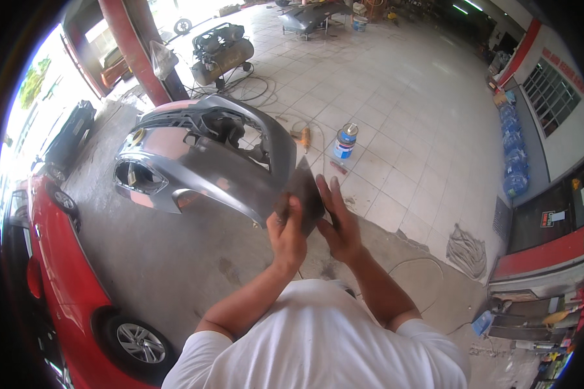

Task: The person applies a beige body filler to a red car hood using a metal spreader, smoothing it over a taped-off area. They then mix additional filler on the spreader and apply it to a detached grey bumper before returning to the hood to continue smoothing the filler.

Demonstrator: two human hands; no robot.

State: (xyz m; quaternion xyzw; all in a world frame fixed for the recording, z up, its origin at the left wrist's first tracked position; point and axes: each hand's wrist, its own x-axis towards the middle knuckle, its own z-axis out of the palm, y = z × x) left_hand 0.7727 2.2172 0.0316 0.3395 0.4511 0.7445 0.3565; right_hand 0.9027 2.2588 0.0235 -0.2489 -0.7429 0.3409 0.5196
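"Between the hands, how does the dark sheet (313, 193) lie?"

"Gripped by the left hand (289, 237), thumb on its face, its long axis pointing away from the body to a sharp corner."

"And the right hand (342, 235)?"

"Open, fingers extended along the sheet's right edge; whether they touch, one cannot tell."

"Which is nearer the grey bumper (230, 174)?"

"The left; the bumper lies ahead and leftward of it."

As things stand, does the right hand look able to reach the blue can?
Probably not without stepping forward: the right hand is up at the dark flat piece, while the blue can stands farther ahead on the tiled floor.
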